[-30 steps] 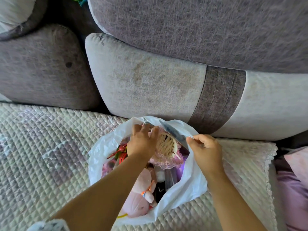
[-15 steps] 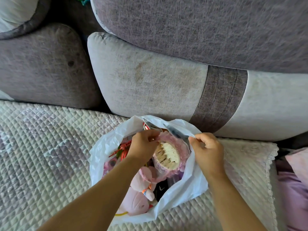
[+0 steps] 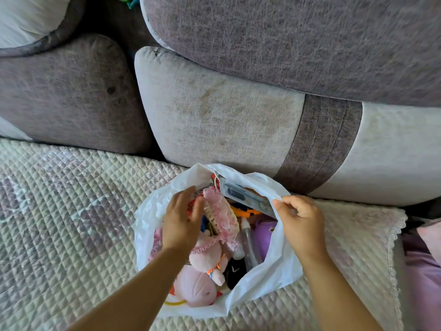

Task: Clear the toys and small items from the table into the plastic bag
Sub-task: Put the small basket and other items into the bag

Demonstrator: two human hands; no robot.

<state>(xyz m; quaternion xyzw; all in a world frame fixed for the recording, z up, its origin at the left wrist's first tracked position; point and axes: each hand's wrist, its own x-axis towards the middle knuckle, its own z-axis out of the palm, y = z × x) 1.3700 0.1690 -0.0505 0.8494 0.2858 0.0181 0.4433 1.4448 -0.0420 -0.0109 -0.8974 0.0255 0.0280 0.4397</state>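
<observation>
Bag: your plastic bag (image 3: 269, 271) sits on the quilted sofa seat (image 3: 71, 211).
Right hand (image 3: 301, 223): pinches the bag's right rim.
Left hand (image 3: 182, 219): fingers spread, just left of the lace-trimmed basket (image 3: 223, 217), nearer it.

Left hand (image 3: 181, 218): a second ago closed over the frilled pink basket (image 3: 220, 217) at the mouth of the bag (image 3: 269, 273); now opened, fingers (image 3: 198, 207) spread and blurred, beside the basket's left edge. Basket: earlier showed its woven inside upward; now tipped on edge, lying lower among the toys, above the pink plush (image 3: 202, 278). A flat packet (image 3: 245, 197) at the far rim and orange plastic pieces (image 3: 248, 210) beneath it, earlier largely hidden, now show. Right hand (image 3: 301, 223): its pinch on the rim now sits slightly nearer the sofa back.
</observation>
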